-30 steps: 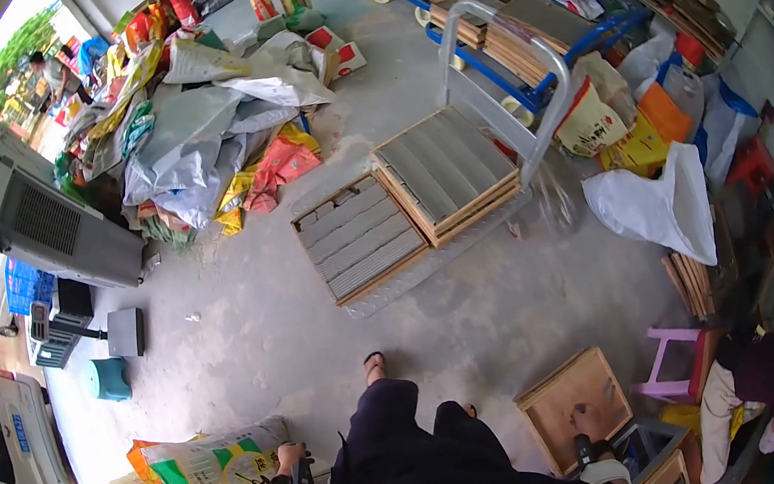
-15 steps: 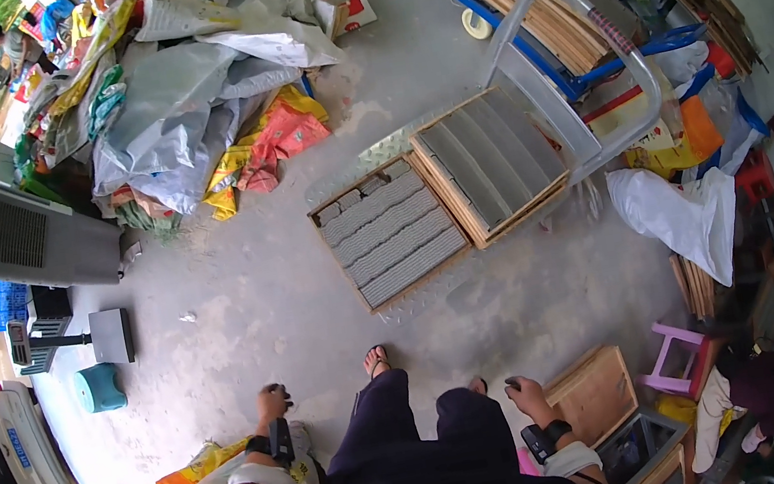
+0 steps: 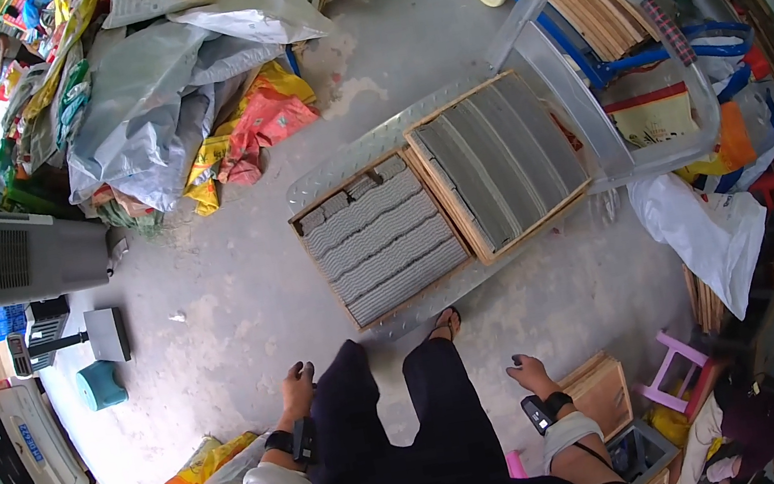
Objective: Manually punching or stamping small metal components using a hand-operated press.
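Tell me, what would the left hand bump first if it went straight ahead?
Probably the wooden tray of grey strips on the metal trolley, ahead of the left hand. Depth is unclear, so it might pass above.

The left grip point(image 3: 297, 386) has been moved forward, away from the printed sack point(image 3: 230, 478), and the right grip point(image 3: 529, 373) has been drawn off the wooden tray point(image 3: 602, 394). The right foot point(image 3: 447, 324) has been brought forward, near the flat trolley point(image 3: 313, 187).
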The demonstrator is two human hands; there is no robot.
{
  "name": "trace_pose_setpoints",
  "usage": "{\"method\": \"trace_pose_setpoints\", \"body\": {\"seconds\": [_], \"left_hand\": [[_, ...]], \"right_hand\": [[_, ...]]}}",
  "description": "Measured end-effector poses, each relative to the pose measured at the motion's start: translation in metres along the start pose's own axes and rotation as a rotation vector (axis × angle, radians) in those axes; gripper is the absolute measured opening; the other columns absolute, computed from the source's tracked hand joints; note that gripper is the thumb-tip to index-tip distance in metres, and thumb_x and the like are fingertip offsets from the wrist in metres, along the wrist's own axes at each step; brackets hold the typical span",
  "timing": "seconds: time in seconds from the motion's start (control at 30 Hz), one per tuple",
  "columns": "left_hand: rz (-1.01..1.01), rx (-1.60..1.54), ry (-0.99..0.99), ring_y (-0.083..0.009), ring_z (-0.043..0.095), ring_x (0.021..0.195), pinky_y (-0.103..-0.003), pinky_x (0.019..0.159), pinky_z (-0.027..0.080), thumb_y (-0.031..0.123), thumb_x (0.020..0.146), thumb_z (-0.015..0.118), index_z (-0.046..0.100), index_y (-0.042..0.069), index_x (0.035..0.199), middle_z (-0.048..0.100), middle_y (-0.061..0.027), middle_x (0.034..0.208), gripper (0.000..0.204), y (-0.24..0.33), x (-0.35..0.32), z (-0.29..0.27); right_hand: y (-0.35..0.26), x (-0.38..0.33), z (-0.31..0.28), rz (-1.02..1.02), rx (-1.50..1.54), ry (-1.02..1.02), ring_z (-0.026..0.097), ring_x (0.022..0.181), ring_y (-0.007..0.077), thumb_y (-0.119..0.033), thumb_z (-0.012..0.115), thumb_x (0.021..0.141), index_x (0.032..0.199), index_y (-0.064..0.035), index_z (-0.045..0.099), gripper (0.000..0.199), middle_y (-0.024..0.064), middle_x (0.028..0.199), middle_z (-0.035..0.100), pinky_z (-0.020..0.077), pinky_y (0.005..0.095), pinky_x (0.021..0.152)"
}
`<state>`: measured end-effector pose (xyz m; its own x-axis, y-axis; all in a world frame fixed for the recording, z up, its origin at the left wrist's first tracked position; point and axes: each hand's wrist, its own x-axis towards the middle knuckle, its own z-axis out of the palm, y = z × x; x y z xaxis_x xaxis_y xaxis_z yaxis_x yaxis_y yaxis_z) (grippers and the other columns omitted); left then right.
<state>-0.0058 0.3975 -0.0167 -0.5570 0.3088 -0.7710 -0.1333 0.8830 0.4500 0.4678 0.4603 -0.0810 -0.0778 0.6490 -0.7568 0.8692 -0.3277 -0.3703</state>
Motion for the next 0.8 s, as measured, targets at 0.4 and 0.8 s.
{"method": "trace_pose_setpoints", "body": {"seconds": [0.4,0.8], "left_hand": [[0.135,0.299,-0.061,-0.0234,0.060,0.086,-0.032,0.073,0.046,0.034,0.083,0.052,0.047,0.003,0.120,0.060,-0.0171,0.098,0.049,-0.129,0.309,0.062],[-0.135,-0.181,0.007,-0.0267,0.056,0.086,-0.041,0.070,0.047,0.058,0.082,0.042,0.031,0.005,0.129,0.053,-0.0092,0.099,0.072,-0.071,0.324,0.172]], "right_hand": [[-0.114,0.255,0.043,-0.122,-0.001,0.189,0.048,0.104,0.0389,-0.031,0.062,0.075,0.114,0.0041,0.046,0.055,0.0263,0.111,0.051,0.0399,0.0406,0.088],[-0.124,0.332,0.051,0.200,-0.127,0.294,0.044,0.110,0.0395,-0.041,0.061,0.075,0.119,0.0061,0.040,0.068,0.0277,0.119,0.045,0.0380,0.0408,0.091]]}}
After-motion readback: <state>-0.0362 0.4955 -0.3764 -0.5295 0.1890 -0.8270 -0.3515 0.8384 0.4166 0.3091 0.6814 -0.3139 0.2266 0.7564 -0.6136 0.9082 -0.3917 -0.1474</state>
